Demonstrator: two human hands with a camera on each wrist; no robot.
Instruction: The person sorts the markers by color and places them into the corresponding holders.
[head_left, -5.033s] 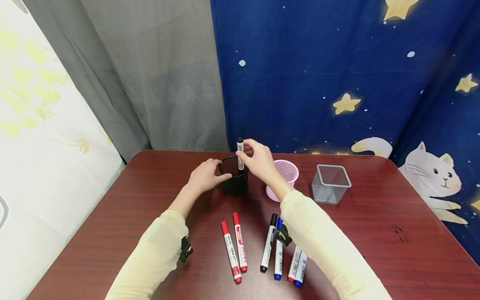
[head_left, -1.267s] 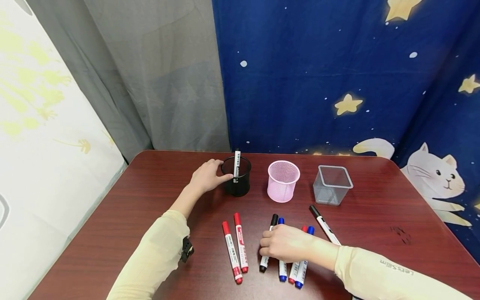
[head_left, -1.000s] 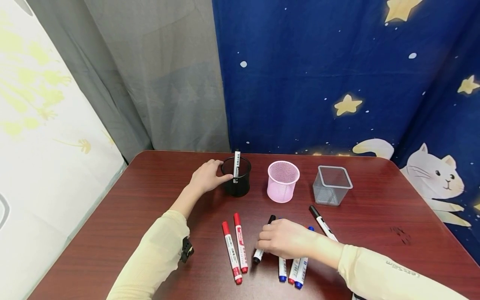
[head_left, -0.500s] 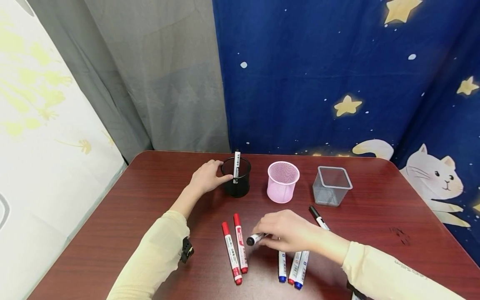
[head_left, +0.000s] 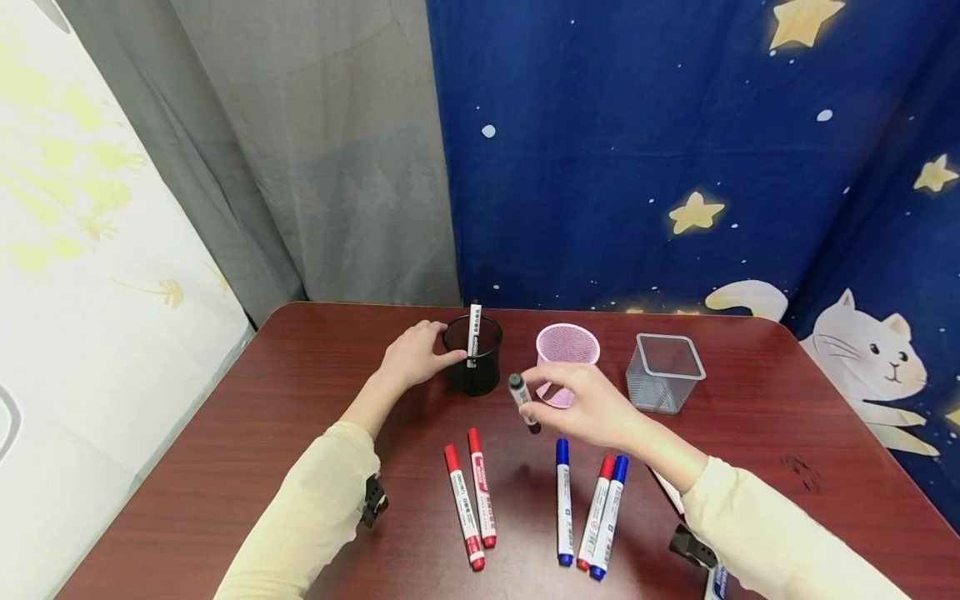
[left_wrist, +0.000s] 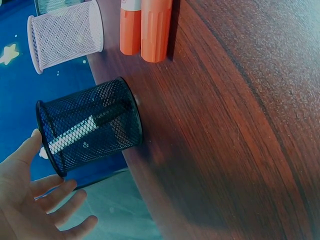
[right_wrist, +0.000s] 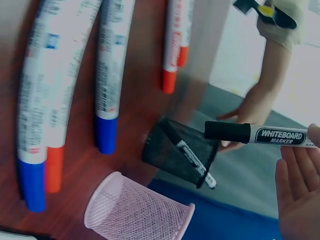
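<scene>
My right hand [head_left: 588, 404] pinches a black whiteboard marker [right_wrist: 277, 136] by one end between thumb and fingers, in the air in front of the pink mesh pen holder [head_left: 567, 343]. Its lettering and black cap show in the right wrist view. My left hand [head_left: 414, 357] holds the rim of the black mesh pen holder [left_wrist: 95, 127], thumb and index finger at the edge, the other fingers spread loosely beside it. Inside that holder leans another black marker [head_left: 474, 333], its cap down.
Two red markers [head_left: 470, 500] lie left of centre. To their right are a blue marker [head_left: 564, 504] and a red and blue pair [head_left: 606, 517]. Another marker [head_left: 667, 492] is partly under the right forearm. A grey square mesh holder [head_left: 663, 375] stands at right.
Earlier my right hand put a black marker into the black holder. Since then it has picked another black marker off the table and raised it toward the holders. My left hand has stayed put.
</scene>
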